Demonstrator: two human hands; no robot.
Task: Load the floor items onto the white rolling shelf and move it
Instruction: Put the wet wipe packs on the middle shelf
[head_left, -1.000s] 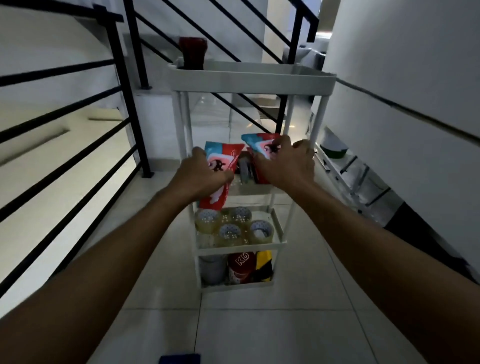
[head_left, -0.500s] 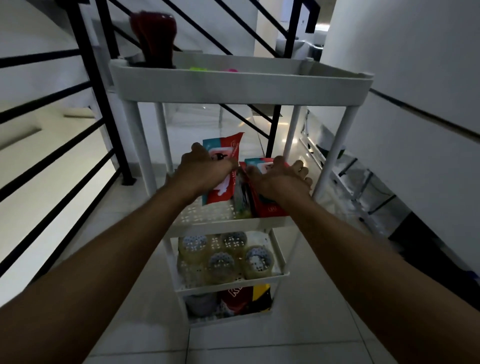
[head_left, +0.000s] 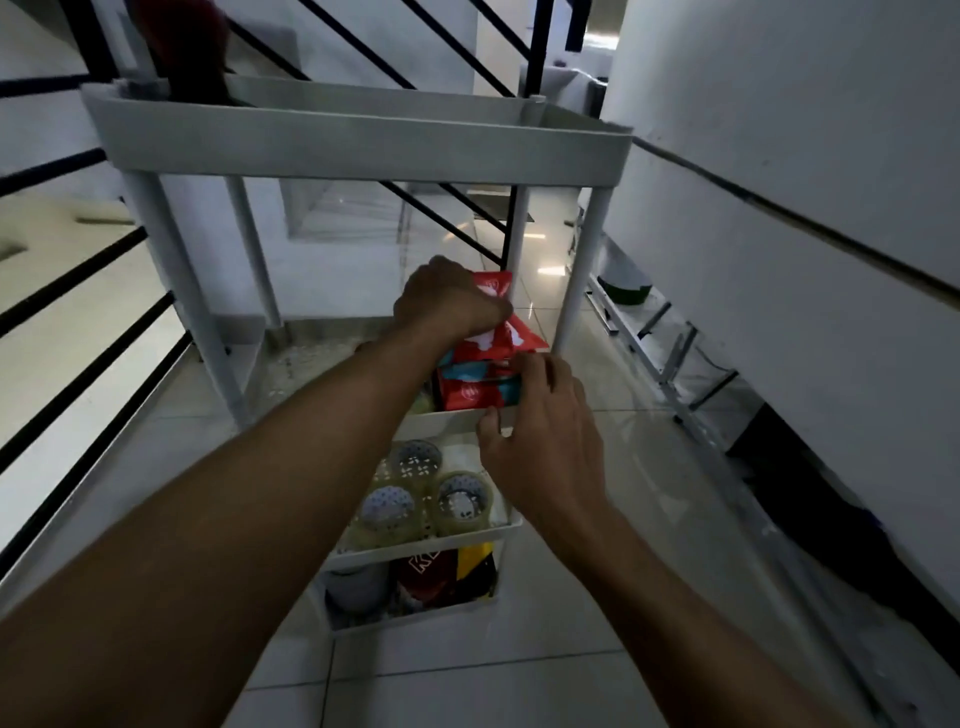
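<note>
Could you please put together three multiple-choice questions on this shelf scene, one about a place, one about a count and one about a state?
1. On which tier of the white rolling shelf do the tape rolls lie?
A. the top tray
B. the tier just below the packets
C. the bottom tier

2. How many tape rolls show?
A. one
B. three
C. six

3. What is the left hand doing?
A. gripping a red and blue packet
B. hanging idle
C. pressing flat on the floor

Answers:
1. B, the rolls sit directly under the tier that holds the packets.
2. B, three rolls are visible there; the right hand may hide more.
3. A, its fingers are curled round the top of the upper packet.
</note>
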